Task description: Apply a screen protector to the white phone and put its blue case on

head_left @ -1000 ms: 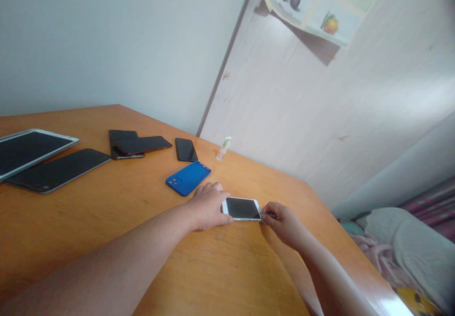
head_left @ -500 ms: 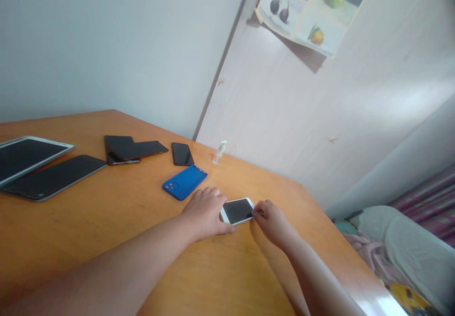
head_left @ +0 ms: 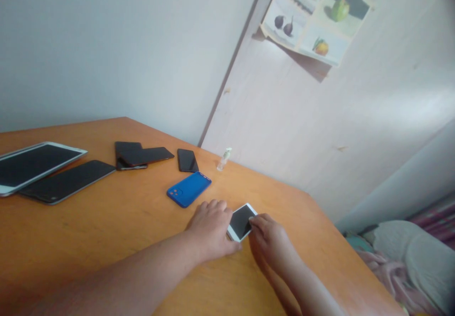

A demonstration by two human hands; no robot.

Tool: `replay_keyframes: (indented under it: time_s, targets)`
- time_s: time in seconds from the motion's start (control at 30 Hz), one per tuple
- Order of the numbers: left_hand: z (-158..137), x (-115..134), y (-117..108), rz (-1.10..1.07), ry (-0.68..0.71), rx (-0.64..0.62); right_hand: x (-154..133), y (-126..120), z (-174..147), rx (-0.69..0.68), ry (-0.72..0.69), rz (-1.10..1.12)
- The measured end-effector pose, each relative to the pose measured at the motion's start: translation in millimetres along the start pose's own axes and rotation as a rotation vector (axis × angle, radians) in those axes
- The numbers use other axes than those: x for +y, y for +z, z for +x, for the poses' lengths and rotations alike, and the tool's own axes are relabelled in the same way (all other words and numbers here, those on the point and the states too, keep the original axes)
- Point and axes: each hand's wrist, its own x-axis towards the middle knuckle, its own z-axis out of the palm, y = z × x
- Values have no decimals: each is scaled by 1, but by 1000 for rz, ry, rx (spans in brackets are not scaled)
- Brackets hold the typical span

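While left hand (head_left: pixel 212 227) grips phone (head_left: pixel 240 221), right hand (head_left: pixel 270 236) curls.

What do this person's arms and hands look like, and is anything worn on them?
No machine parts here: the grip on each side is a bare human hand, the left hand and the right hand. Both forearms are uncovered as far as they show. I see no sleeves, gloves, watch, cables or markings; nail details are too small to tell.
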Motion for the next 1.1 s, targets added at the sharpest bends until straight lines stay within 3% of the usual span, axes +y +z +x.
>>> replay_keyframes:
  time_s: [0.13, 0.2, 0.4, 0.6, 0.8, 1.0, 1.1]
  targets:
    - [0, -1, 0, -25, -3, -14, -30, -6, -17, -111, -188, 65]
    - [1, -1, -1, -22, -7, -18, -31, -10, -17, -155, -192, 7]
    - [2, -2, 0, -9, -8, -28, -17, -12, 3, -163, -25, -246]
    - [2, -1, -1, -28, -23, -35, -26, -14, -6, -314, -238, -74]
    - [2, -1, 0, -36, -25, -25, 10, -5, 0, -203, 68, -173]
    - [1, -2, 1, -39, -16, -22, -4, -7, -8, -335, -138, -38]
    - [2, -2, -1, -45, -18, -42, 7, -7, -2, -244, -32, -99]
